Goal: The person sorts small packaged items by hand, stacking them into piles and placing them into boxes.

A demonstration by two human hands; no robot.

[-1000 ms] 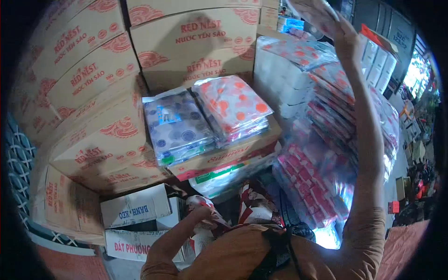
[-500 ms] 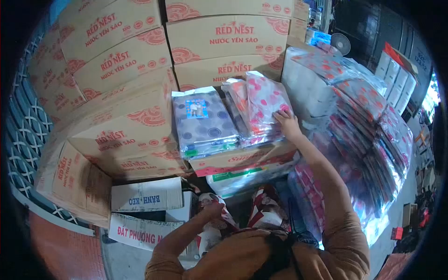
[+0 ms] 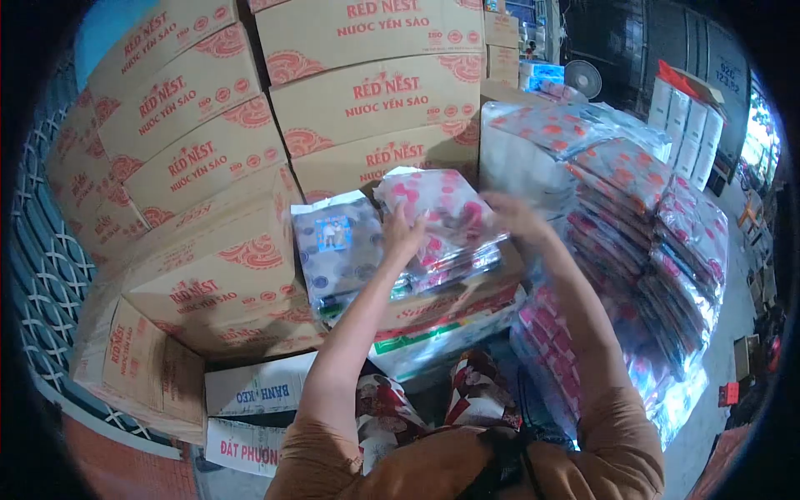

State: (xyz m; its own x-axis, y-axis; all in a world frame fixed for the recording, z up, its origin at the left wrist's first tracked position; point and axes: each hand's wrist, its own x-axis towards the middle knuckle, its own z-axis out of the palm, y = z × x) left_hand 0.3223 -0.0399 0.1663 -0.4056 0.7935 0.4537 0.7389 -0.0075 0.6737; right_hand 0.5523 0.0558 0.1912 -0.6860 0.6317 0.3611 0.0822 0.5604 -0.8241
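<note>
Fingers of my L hand [image 3: 405, 240] lay over the L side of the pink-dotted pack [image 3: 450, 200], slightly spread; couldn't tell if they pinched it or just pressed. R hand [image 3: 515, 218] was blurred at the pack's R side, so no telling if it had hold. Pack lay on the stack [image 3: 458, 271] toward the R end of the low carton [image 3: 467, 302], w/ the grey-dotted pack [image 3: 337, 258] just beside it, toward the L end. Best handling, I'd say: steady w/ L, guide w/ R, press lightly since shiny plastic probably slides, & line the near side up w/ the carton's near edge. Tight at the back: Red Nest cartons [image 3: 375, 100] rose behind the far edge. Wrapped heap [image 3: 621, 250] crowded the R corner, so not much room there. Most open room was straight up & toward me over the near edge, above my knees [image 3: 483, 392].
</note>
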